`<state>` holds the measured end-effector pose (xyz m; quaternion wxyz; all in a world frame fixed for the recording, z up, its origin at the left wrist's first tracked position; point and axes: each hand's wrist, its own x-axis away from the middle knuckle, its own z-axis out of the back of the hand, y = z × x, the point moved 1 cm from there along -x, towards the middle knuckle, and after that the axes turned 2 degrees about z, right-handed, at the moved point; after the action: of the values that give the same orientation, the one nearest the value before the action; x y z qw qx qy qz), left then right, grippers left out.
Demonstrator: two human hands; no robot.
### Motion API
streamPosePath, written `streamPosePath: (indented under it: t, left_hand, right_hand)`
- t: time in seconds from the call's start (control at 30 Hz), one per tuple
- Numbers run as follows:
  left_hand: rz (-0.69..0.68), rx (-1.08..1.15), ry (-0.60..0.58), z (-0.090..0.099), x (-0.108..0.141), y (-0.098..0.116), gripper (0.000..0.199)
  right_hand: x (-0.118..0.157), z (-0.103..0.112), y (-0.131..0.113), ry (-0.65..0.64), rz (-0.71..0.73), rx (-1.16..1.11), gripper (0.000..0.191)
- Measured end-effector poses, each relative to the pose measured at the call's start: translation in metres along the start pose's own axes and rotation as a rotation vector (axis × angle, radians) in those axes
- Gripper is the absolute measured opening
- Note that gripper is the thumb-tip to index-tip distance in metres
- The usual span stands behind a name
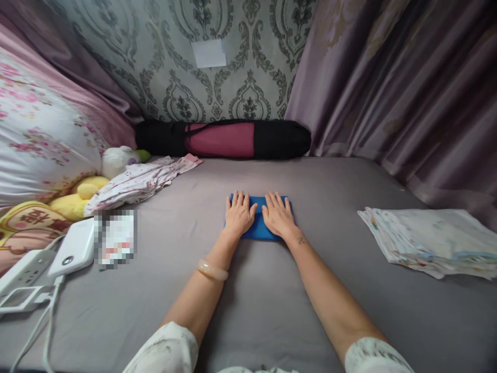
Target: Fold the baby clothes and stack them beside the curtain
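Observation:
A folded blue cloth (261,232) lies flat on the grey bed sheet (264,300), in the middle of the view. My left hand (239,213) rests palm down on its left part, fingers pointing away from me and thumb spread inward. On the right part my right hand (278,213) is laid flat in the same way. Blue fabric shows between the two thumbs and along the near and far edges; the rest is covered by my hands. Neither hand grips the cloth.
At right lies a stack of folded pale cloths (430,241). A black and pink long bag (221,140) lies along the wall. To the left are a crumpled garment (135,184), plush toys (77,197), a white power bank (73,248) with cables and a power strip (27,272).

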<state>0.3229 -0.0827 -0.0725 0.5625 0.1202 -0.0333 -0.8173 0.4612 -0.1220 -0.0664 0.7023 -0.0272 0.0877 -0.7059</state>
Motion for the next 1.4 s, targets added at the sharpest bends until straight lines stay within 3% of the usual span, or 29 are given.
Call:
streamPosePath:
  t: [0.13, 0.37, 0.57, 0.77, 1.03, 1.27, 1.4]
  left_hand:
    - [0.017, 0.007, -0.054, -0.004, 0.0, -0.005, 0.065]
    - [0.043, 0.002, -0.008, -0.001, 0.002, -0.007, 0.062]
    - [0.072, -0.014, -0.067, -0.004, 0.002, -0.011, 0.067]
    - [0.12, -0.025, -0.03, 0.001, 0.005, -0.014, 0.067]
    - [0.156, 0.042, -0.113, 0.0, 0.007, -0.018, 0.067]
    - [0.215, 0.19, -0.129, 0.011, 0.001, -0.021, 0.065]
    - [0.216, 0.203, -0.132, 0.012, 0.0, -0.026, 0.062]
  right_hand:
    - [-0.001, -0.004, 0.003, -0.024, -0.046, 0.025, 0.059]
    - [0.001, -0.004, 0.008, 0.035, -0.09, 0.001, 0.059]
    - [0.0, -0.008, 0.015, -0.001, -0.167, -0.025, 0.061]
    - [0.003, -0.006, 0.021, 0.046, -0.22, -0.044, 0.063]
    - [0.005, -0.009, 0.027, -0.002, -0.235, -0.053, 0.064]
    - [0.008, 0.004, 0.008, 0.098, -0.165, -0.007, 0.061]
    - [0.011, -0.001, -0.006, 0.035, -0.087, -0.008, 0.061]
